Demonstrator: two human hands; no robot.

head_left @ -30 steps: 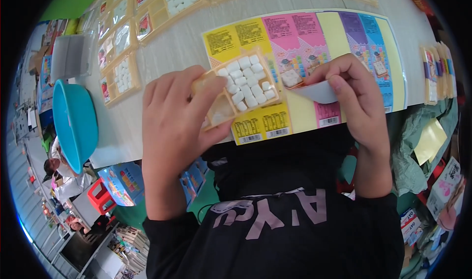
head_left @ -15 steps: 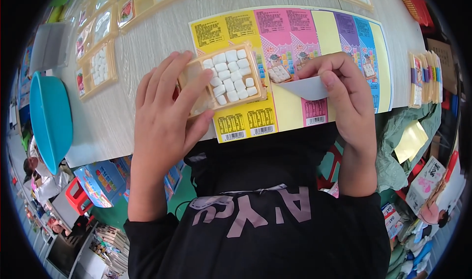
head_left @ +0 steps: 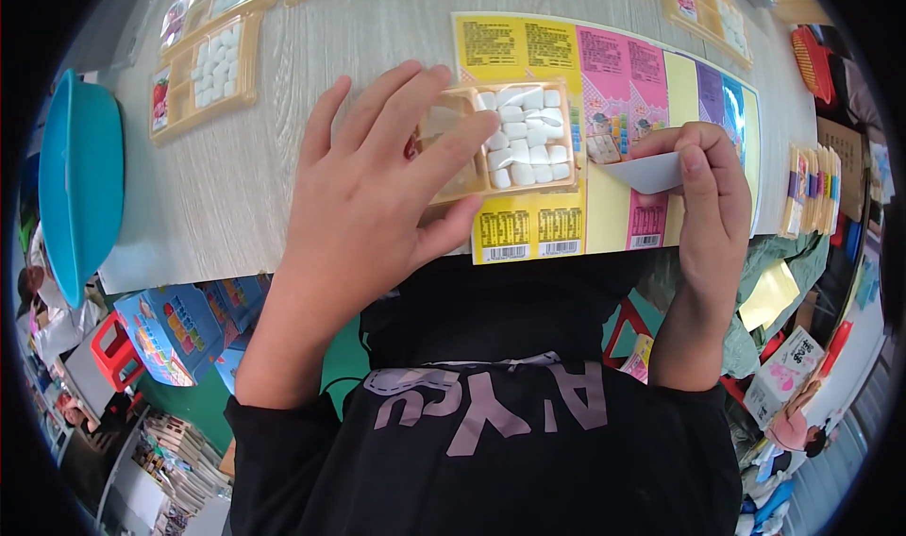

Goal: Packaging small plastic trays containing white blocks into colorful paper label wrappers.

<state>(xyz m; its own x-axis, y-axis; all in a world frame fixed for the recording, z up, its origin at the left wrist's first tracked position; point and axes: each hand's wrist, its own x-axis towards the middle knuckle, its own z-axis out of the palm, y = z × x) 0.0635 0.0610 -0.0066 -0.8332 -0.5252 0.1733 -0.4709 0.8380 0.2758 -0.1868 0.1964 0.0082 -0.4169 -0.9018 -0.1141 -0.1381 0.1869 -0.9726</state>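
The tray [head_left: 459,179] lies between the hands, its left end under the spread left hand [head_left: 373,182]; whether that grips, I cannot tell. The right hand [head_left: 710,192] pinches a label [head_left: 651,171], apparently mid-peel; next calls for a steady pull

The beige rectangular plastic tray [head_left: 462,184] looks glossy, the multicoloured paper sheet [head_left: 681,88] smooth, the grey wood-grained tabletop [head_left: 377,31] matt.
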